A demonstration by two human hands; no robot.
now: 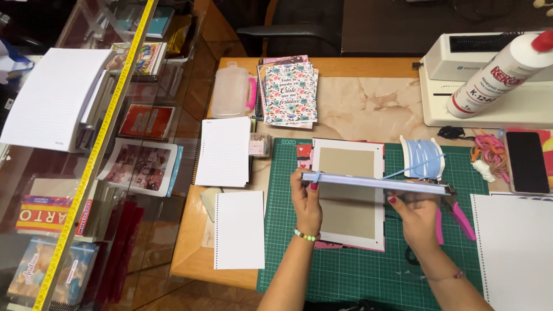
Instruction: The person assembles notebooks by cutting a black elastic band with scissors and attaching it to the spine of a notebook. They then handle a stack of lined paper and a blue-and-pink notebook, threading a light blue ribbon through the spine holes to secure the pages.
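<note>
While both hands grip a flat board edge-on over the mat, the scene sorts by size like this:

Cutting mat (pixel 357 270): green, gridded, filling the desk from centre toward 5 o'clock.
Binding machine (pixel 489 92): white box at 2 o'clock, with a small pale label on its front face.
Glue bottle (pixel 498 72): white, red cap, lying tilted across the machine; a red-and-white label wraps its lower half.
Lined paper sheets (pixel 223 151): white stack at 9 o'clock of the mat, a punched sheet (pixel 239 229) just below it.
Notebook stack (pixel 290 92): at 12 o'clock, top cover white with coloured flowers and a block of dark lettering.
Cover panel (pixel 349 162): white-edged, grey card centre, pink trim, flat on the mat under the hands.
Phone (pixel 526 162): black, at 3 o'clock on a pink surface.
Ribbon spool (pixel 423 156): pale blue, at 1 o'clock of the hands, a strand running to the board.
Board (pixel 380 184): thin, pale lilac, held level just above the cover panel, spanning hand to hand.
Left hand (pixel 307 201): fingers closed around the board's left end, thumb on top beside a blue ribbon wrap.
Right hand (pixel 417 216): fingers pinching the board's right end from below.
Pink pliers (pixel 461 216): at 3 o'clock, just beside the right hand.
</note>
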